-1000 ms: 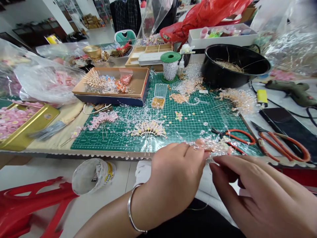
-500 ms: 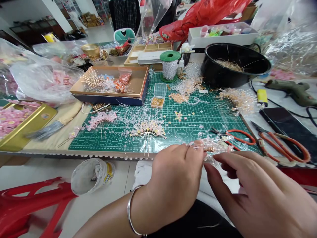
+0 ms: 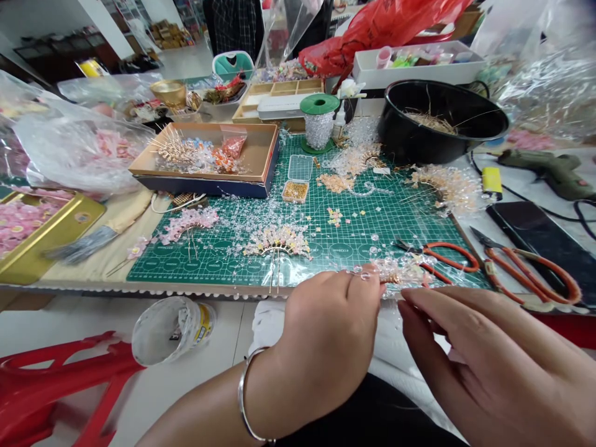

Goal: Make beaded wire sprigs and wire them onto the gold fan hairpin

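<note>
My left hand point(image 3: 333, 335), with a silver bangle on its wrist, is closed around the base of a beaded hair ornament point(image 3: 403, 270). Clear beads, pale petals and a copper-coloured wire wrap show past the fingertips. Just right of it, my right hand point(image 3: 484, 347) has thumb and forefinger pinched together; whatever is between them is too fine to make out. On the green cutting mat point(image 3: 233, 268) lies a fan-shaped hair comb point(image 3: 278, 242) with pink and yellow flowers. A pink flower piece point(image 3: 189, 225) rests left of it, among scattered clear beads.
Orange-handled pliers point(image 3: 449, 256) and scissors point(image 3: 535, 270) lie at the right, beside a phone point(image 3: 542, 242). Behind are a black bowl point(image 3: 391, 133), a bead spool point(image 3: 319, 127), a box of ornaments point(image 3: 205, 181) and a glue gun point(image 3: 549, 171). A white bucket point(image 3: 156, 335) stands below the table edge.
My right hand has shifted slightly right, and its thumb has come up against the forefinger. My left hand keeps its hold on the hair ornament.
</note>
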A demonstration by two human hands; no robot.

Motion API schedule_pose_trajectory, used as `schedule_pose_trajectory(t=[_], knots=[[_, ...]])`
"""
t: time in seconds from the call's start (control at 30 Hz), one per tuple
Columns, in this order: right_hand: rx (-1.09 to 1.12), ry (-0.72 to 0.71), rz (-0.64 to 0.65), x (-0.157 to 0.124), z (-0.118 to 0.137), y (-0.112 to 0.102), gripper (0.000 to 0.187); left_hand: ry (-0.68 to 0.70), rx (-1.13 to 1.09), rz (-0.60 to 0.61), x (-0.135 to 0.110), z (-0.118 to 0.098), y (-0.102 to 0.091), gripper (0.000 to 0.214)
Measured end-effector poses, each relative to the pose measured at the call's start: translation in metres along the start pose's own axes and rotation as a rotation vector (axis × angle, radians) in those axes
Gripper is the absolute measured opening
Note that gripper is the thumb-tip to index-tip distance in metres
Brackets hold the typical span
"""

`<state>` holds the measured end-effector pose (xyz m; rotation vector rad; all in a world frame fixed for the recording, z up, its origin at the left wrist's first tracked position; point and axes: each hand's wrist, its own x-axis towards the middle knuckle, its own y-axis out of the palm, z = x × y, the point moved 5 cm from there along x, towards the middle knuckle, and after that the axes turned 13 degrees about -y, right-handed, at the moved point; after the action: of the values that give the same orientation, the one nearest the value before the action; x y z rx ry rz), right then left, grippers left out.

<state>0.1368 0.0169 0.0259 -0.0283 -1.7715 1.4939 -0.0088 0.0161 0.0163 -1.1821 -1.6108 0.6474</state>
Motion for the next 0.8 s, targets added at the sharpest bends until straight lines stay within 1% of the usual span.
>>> schedule_pose_trajectory(t=[0.1,0.27,0.37,0.47,0.57,0.63,0.67,0.73,0.8], knots=[[-0.006,-0.051,0.035,0.003,-0.001,-0.001,0.018,-0.009,0.037,0.001,0.0,-0.001,0.002,0.018],[-0.074,-0.148,0.001,0.014,0.003,-0.003,0.008,0.022,0.067,-0.002,-0.001,-0.004,0.004,0.012],[-0.071,-0.15,0.034,0.019,0.006,0.0,0.003,0.056,0.061,0.042,-0.002,-0.004,0.005,0.012],[-0.043,-0.139,0.024,0.019,0.007,0.002,0.007,0.06,0.064,0.054,-0.003,-0.003,0.006,0.016],[-0.024,-0.087,0.004,0.015,0.004,0.002,0.011,0.048,0.07,0.011,-0.004,-0.001,0.007,0.018],[0.039,-0.016,0.017,0.012,-0.001,0.003,0.009,0.045,0.085,-0.013,-0.005,0.0,0.009,0.009],[0.087,0.028,0.035,0.01,-0.005,0.004,0.009,0.039,0.098,-0.027,-0.005,0.001,0.009,0.007],[0.181,0.123,0.095,0.007,-0.011,0.008,0.012,0.025,0.11,-0.071,-0.004,0.002,0.008,0.014],[0.234,0.182,0.159,0.004,-0.016,0.01,0.013,0.012,0.086,-0.104,-0.003,0.003,0.005,0.011]])
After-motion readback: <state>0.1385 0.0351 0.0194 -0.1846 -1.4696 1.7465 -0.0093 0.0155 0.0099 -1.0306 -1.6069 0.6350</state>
